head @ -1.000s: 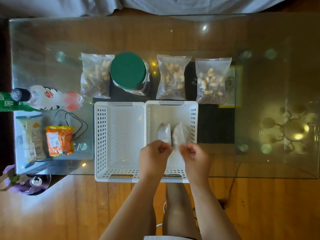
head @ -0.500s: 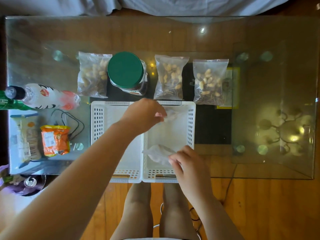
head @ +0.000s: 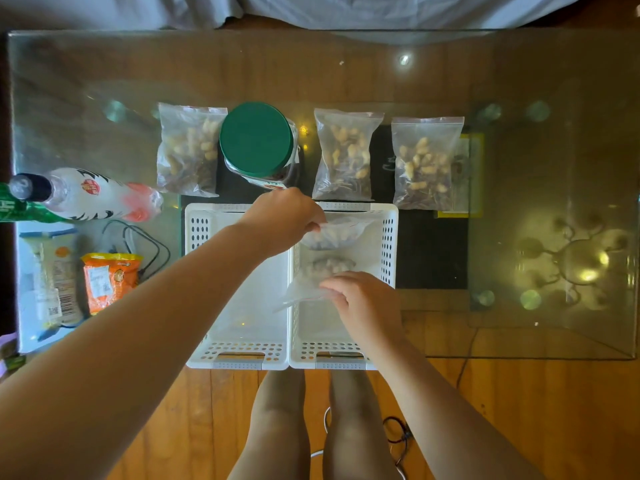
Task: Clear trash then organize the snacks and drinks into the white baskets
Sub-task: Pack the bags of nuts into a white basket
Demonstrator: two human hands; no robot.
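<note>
Two white baskets stand side by side at the glass table's near edge: the left basket (head: 199,278) and the right basket (head: 389,244). My left hand (head: 282,220) pinches a clear nut bag (head: 341,233) over the far end of the right basket. My right hand (head: 363,306) grips a second clear nut bag (head: 311,282) in the middle of that basket. Behind the baskets lie three more nut bags (head: 188,150) (head: 346,154) (head: 424,164) and a green-lidded jar (head: 258,140).
At the left side are a white and red bottle (head: 97,195), a green bottle (head: 14,207), an orange snack pack (head: 109,280), a pale snack pack (head: 52,275) and a black cable (head: 145,237). The table's near edge lies under the baskets' fronts.
The two bags, held together over the right basket a second ago, are apart: my left hand carried one toward the far end, my right hand lowered the other into the middle.
</note>
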